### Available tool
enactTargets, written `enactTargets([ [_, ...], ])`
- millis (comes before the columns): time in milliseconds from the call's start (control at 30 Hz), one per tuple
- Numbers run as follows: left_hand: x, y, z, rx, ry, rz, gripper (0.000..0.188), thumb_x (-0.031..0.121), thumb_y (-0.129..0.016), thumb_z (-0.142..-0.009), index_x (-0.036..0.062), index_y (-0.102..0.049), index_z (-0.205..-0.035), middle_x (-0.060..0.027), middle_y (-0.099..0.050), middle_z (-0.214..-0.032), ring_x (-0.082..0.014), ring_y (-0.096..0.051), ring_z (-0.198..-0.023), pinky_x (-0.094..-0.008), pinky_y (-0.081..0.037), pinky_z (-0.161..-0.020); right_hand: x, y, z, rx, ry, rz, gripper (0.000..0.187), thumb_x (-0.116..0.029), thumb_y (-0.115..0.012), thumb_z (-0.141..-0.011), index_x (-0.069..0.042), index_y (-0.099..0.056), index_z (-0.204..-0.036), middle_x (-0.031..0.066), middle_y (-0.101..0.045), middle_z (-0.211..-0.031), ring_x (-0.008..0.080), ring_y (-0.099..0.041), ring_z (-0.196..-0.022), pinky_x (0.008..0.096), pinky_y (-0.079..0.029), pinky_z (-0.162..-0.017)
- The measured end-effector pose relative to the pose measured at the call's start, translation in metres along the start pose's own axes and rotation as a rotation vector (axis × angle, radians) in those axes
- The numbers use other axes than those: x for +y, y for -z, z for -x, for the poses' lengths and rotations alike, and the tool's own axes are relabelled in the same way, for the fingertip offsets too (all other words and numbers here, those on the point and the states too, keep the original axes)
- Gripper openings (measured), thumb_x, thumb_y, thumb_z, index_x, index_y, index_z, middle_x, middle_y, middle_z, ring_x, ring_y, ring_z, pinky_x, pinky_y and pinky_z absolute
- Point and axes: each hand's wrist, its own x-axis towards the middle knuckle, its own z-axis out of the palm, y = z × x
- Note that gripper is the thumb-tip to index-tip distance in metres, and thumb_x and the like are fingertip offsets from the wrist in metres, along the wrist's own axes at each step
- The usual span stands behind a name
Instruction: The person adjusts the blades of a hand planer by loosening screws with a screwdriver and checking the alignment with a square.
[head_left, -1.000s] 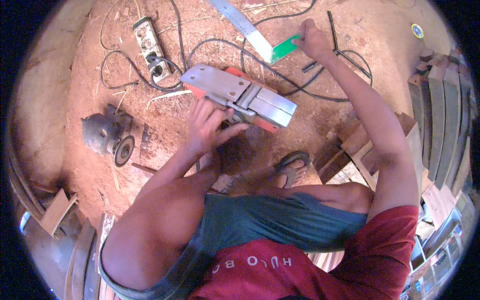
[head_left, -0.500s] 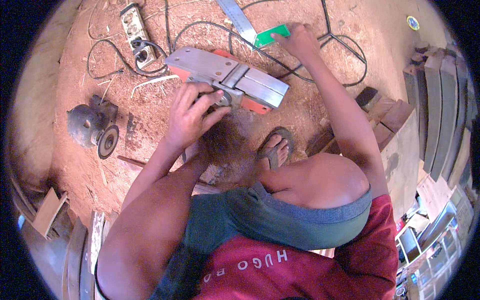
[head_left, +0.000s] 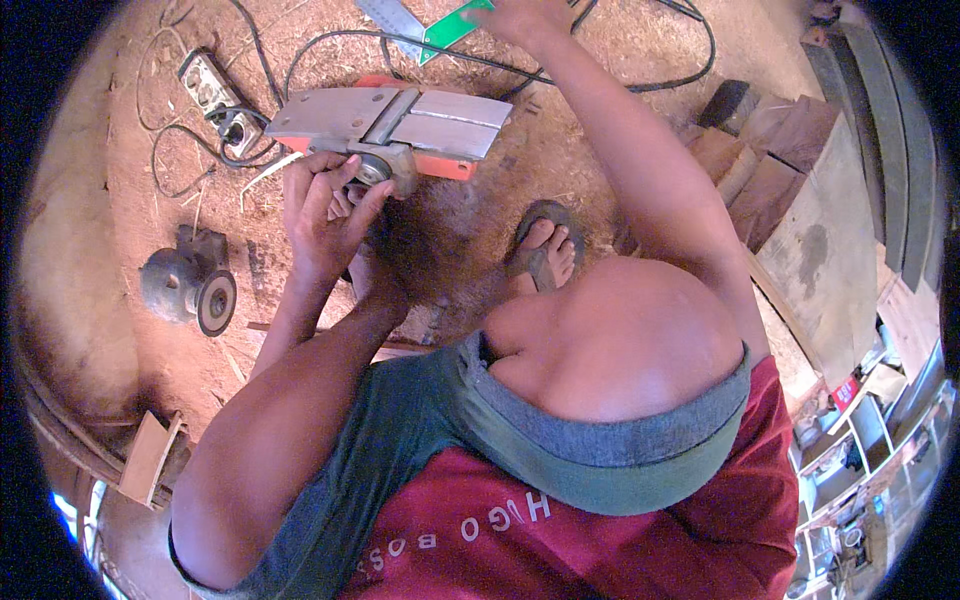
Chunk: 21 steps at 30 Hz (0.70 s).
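My left hand (head_left: 325,205) is closed on the side of an electric hand planer (head_left: 350,115), its thumb and fingers around a round metal part. The planer has an orange body and is turned so that its flat metal sole faces up. At the top edge, my right hand (head_left: 525,22) grips the end of the green handle of a try square (head_left: 455,28). Its metal blade lies toward the left and partly leaves the picture. Some of the right fingers are cut off by the edge. The square lies just beyond the planer.
An angle grinder with a disc (head_left: 185,285) lies on the dusty, shaving-covered floor at left. A power strip (head_left: 215,95) with a plug and black cables (head_left: 640,85) lie farther off. Wood blocks (head_left: 770,150) and boards (head_left: 815,260) are stacked at right. My sandalled foot (head_left: 548,245) stands nearby.
The view has shifted. My right hand has moved farther away and leftward with the try square. The planer, still in my left hand, has tilted slightly, and more of the round side part shows.
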Motion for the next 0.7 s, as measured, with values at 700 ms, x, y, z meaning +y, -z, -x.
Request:
enactTargets([
  [700, -0.007, 0.007, 0.009, 0.044, -0.035, -0.036, 0.042, 0.032, -0.091, -0.078, 0.0122, -0.074, -0.110, -0.0040, -0.065, -0.109, -0.0279, -0.064, -0.102, -0.0419, -0.053, -0.087, 0.016, 0.005, 0.004, 0.045, 0.764, 0.559, 0.053, -0.043, -0.065, -0.100, -0.014, -0.057, -0.143, 0.0174, -0.061, -0.144, 0.0352, -0.058, -0.135, 0.0560, -0.047, -0.107],
])
